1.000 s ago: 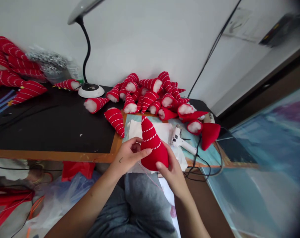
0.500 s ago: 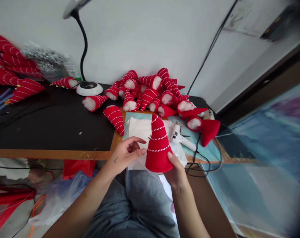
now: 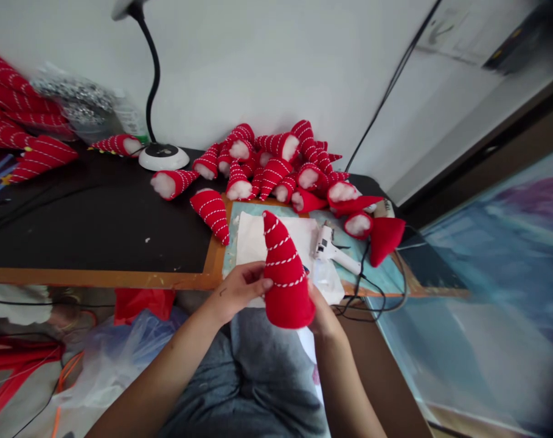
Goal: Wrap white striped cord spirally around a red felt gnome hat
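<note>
Worktop [image 3: 98,237], left to right: striped red cones [image 3: 25,131] stacked at far left beside a clear bag [image 3: 78,106], contents glittery, can't tell what. Lamp base [image 3: 163,156], then cone pile [image 3: 276,167] against the wall. Left hand [image 3: 237,291] pinches the red cone [image 3: 285,277] at its side; right hand [image 3: 324,313] cups it from behind, above the lap. Glue gun [image 3: 333,252] lies just right on white paper [image 3: 258,240].

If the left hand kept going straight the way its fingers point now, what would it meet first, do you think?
The left hand points rightward at the red striped cone, and its fingertips already appear to touch it.
</note>
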{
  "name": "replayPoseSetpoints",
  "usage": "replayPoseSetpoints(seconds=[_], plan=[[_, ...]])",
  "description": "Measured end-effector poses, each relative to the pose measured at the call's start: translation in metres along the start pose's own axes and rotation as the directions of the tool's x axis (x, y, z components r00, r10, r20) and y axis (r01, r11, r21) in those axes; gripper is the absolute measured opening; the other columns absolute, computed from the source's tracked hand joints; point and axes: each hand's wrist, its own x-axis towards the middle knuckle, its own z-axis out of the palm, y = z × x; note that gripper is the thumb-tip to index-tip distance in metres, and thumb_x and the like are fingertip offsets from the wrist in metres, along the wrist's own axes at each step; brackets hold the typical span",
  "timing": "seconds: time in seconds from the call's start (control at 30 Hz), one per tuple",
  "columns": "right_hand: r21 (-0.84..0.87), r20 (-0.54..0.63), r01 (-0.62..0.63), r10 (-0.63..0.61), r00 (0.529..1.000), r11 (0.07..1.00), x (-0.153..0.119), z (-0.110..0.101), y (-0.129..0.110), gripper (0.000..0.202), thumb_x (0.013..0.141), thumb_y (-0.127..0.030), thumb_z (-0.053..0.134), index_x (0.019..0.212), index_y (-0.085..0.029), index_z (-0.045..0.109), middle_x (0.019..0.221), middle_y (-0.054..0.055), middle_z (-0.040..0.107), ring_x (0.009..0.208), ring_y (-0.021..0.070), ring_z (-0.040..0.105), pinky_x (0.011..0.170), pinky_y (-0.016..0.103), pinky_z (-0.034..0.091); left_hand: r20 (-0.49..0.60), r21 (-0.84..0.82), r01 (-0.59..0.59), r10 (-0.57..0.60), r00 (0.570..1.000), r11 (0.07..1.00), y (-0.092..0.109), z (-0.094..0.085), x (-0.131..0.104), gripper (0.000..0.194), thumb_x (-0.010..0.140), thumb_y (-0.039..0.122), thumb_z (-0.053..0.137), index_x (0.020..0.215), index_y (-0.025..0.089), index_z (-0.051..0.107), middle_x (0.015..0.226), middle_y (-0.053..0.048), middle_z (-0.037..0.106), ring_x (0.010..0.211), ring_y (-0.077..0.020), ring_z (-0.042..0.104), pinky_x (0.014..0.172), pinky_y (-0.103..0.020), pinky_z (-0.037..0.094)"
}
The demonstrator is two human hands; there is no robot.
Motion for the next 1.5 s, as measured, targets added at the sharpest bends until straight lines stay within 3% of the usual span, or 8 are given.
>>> replayPoseSetpoints(seconds=[0.17, 0.33, 0.57, 0.9, 1.07, 1.2, 1.3, 1.5], plan=[[-0.014, 0.019, 0.034, -0.034, 0.999, 0.999, -0.009, -0.005, -0.006, 0.056, 0.095, -0.067, 0.059, 0.132, -0.025, 0.061, 0.140, 0.008, 0.062, 0.133, 0.0275, 0.057, 0.113, 0.042, 0.047, -0.256, 0.284, 0.005, 0.070, 0.964, 0.959, 0.007, -0.004, 0.000, 0.056, 0.069, 0.060, 0.089, 0.097, 0.015, 0.073, 0.076, -0.001, 0.060, 0.071, -0.0153, 0.055, 0.067, -0.026, 0.044], [-0.129, -0.013, -0.003, 0.002, 1.000, 0.992, -0.012, 0.008, -0.009, 0.078, 0.078, -0.054, 0.085, 0.142, -0.024, 0.054, 0.138, 0.011, 0.063, 0.122, 0.0292, 0.064, 0.105, 0.043, 0.054, -0.281, 0.518, 0.042, 0.124, 0.952, 0.854, 0.007, 0.000, -0.002, 0.048, 0.077, 0.054, 0.084, 0.108, 0.019, 0.074, 0.073, 0.001, 0.057, 0.067, -0.0151, 0.052, 0.062, -0.025, 0.039], [0.272, 0.101, -0.173, 0.151, 0.983, 0.947, -0.008, -0.001, 0.005, 0.066, 0.074, -0.065, 0.079, 0.120, -0.019, 0.067, 0.113, 0.013, 0.075, 0.102, 0.0330, 0.072, 0.097, 0.048, 0.058, -0.151, 0.373, 0.046, 0.011, 0.989, 0.927, 0.011, -0.010, -0.003, 0.056, 0.076, 0.058, 0.084, 0.112, 0.015, 0.075, 0.070, 0.002, 0.052, 0.065, -0.0131, 0.047, 0.061, -0.024, 0.037], [0.334, 0.123, -0.214, 0.183, 0.975, 0.918, -0.007, -0.005, 0.008, 0.071, 0.057, -0.079, 0.075, 0.102, -0.024, 0.070, 0.095, 0.013, 0.075, 0.097, 0.0384, 0.073, 0.091, 0.057, 0.058, 0.040, 0.111, 0.103, -0.108, 0.993, 0.989, 0.006, 0.002, -0.002, 0.076, 0.062, 0.063, 0.094, 0.118, 0.015, 0.073, 0.087, -0.004, 0.063, 0.078, -0.0174, 0.056, 0.069, -0.027, 0.043], [0.207, 0.186, -0.180, 0.142, 0.972, 0.962, -0.004, -0.008, 0.006, 0.080, 0.065, -0.090, 0.064, 0.108, -0.023, 0.067, 0.096, 0.013, 0.073, 0.104, 0.0380, 0.069, 0.089, 0.054, 0.058, 0.053, 0.066, 0.094, -0.098, 0.994, 0.993, 0.002, 0.006, 0.002, 0.065, 0.066, 0.060, 0.092, 0.105, 0.014, 0.071, 0.084, -0.006, 0.064, 0.077, -0.0191, 0.058, 0.070, -0.029, 0.047], [-0.060, 0.015, 0.077, -0.076, 0.997, 0.995, -0.009, -0.011, -0.012, 0.050, 0.088, -0.067, 0.068, 0.113, -0.025, 0.058, 0.110, 0.007, 0.067, 0.104, 0.0267, 0.066, 0.094, 0.041, 0.056, -0.132, 0.095, 0.047, -0.034, 0.991, 0.994, 0.000, -0.001, 0.000, 0.067, 0.060, 0.060, 0.095, 0.102, 0.015, 0.068, 0.083, -0.002, 0.059, 0.080, -0.0169, 0.055, 0.076, -0.028, 0.046], [-0.240, 0.053, 0.172, -0.164, 0.985, 0.955, -0.017, -0.006, -0.027, 0.040, 0.099, -0.052, 0.062, 0.129, -0.027, 0.052, 0.130, 0.007, 0.061, 0.120, 0.0246, 0.060, 0.105, 0.039, 0.050, -0.266, 0.210, 0.037, 0.021, 0.964, 0.977, 0.005, -0.004, -0.003, 0.069, 0.060, 0.060, 0.095, 0.106, 0.016, 0.066, 0.080, 0.001, 0.055, 0.076, -0.0157, 0.053, 0.070, -0.026, 0.042], [-0.401, -0.036, 0.169, -0.199, 0.979, 0.900, -0.018, 0.015, -0.022, 0.072, 0.085, -0.044, 0.078, 0.144, -0.023, 0.042, 0.143, 0.012, 0.055, 0.127, 0.0303, 0.056, 0.108, 0.045, 0.047, -0.308, 0.457, 0.031, 0.126, 0.943, 0.889, 0.019, 0.006, -0.010, 0.061, 0.069, 0.051, 0.090, 0.114, 0.018, 0.065, 0.076, 0.003, 0.056, 0.069, -0.0150, 0.051, 0.064, -0.026, 0.039]])
